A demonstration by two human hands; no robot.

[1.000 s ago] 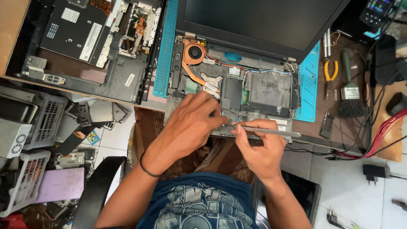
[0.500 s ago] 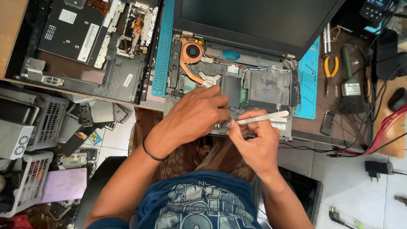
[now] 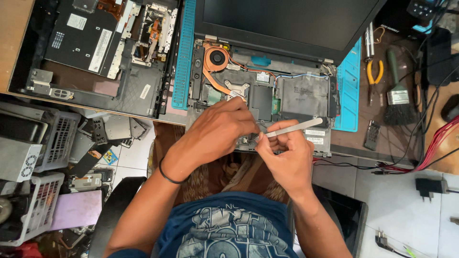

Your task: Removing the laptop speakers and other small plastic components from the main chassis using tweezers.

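Fingers of the right hand (image 3: 287, 160) are pinched on silver tweezers (image 3: 291, 128) — now tilted up from the flatter lie a second ago. Left hand (image 3: 217, 131), fingers curled narrow, is pressed on the open laptop (image 3: 296, 95) — probing continues at its front edge.

Crowded at frame centre: left hand (image 3: 217, 131) and right hand (image 3: 286, 157) over the opened laptop base (image 3: 267, 102), tweezers (image 3: 292, 128) slanting up-right. Walled in above by the raised screen (image 3: 282, 21). Blocked at upper left by a second dismantled laptop (image 3: 95, 52). Cluttered at right with pliers (image 3: 374, 71), brush (image 3: 397, 93), cables (image 3: 430, 148). Open only over pale floor at lower right.
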